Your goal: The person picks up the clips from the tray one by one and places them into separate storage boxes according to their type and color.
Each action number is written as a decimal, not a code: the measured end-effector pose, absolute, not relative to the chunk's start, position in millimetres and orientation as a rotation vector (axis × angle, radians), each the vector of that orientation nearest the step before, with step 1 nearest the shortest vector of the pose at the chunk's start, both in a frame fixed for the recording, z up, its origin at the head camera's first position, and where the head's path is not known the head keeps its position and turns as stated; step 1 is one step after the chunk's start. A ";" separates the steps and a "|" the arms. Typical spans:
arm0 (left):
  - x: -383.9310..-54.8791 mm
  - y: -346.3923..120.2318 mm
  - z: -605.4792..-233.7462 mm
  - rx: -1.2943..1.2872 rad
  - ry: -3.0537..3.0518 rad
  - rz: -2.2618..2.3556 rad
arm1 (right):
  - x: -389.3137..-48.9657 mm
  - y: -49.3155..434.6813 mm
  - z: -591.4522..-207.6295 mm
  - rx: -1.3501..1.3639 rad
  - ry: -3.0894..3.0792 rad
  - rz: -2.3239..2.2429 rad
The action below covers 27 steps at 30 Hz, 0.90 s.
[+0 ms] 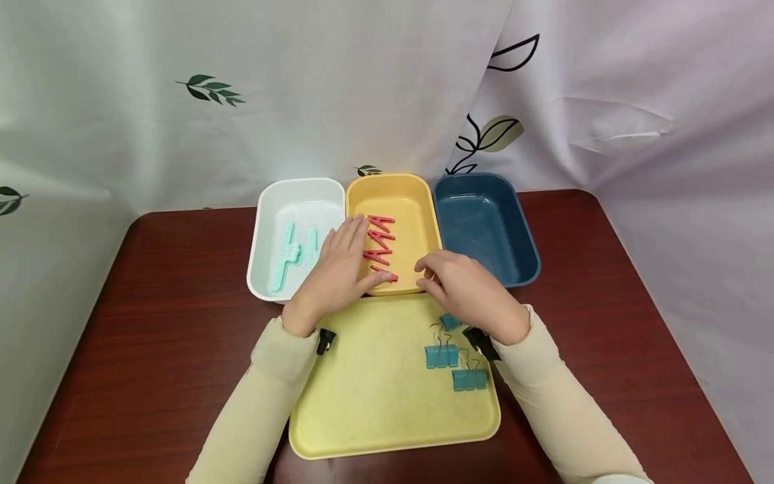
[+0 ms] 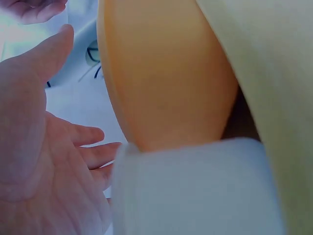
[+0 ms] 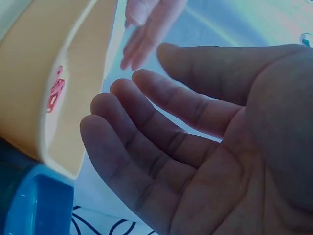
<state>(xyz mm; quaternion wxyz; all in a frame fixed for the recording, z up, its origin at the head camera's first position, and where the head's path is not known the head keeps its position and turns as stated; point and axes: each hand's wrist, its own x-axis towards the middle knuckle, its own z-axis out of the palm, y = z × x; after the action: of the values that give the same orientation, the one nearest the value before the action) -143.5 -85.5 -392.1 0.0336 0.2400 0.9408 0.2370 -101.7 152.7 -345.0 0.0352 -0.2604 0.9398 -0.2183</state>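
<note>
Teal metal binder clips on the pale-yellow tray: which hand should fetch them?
Likely the right hand: it looks empty and is closest to the binder clips, while the left hand is farther off, by the red plastic clothespins.

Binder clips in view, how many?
3, all on the yellow tray: far clip partly covered by the right hand, middle clip, near clip closest to the front edge. More could be hidden under that hand.

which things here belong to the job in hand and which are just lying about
Likely in the job:
white plastic bin
mint-green toothed clips
yellow plastic bin
red plastic pegs
dark-blue plastic bin
pale-yellow rectangular tray
teal metal binder clips

Seemingly just surroundings:
dark-red table
white leaf-printed curtain
</note>
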 end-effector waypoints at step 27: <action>-155.8 3.3 -378.8 1.059 2.651 0.449 | -52.3 193.4 -389.0 -0.719 2.742 -0.739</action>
<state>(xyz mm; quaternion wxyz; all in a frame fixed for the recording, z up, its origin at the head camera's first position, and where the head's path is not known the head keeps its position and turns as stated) -155.8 3.3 -378.8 0.1258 0.3635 0.9101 0.1542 -52.3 193.4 -389.0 0.1058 -0.2441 0.9308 -0.2508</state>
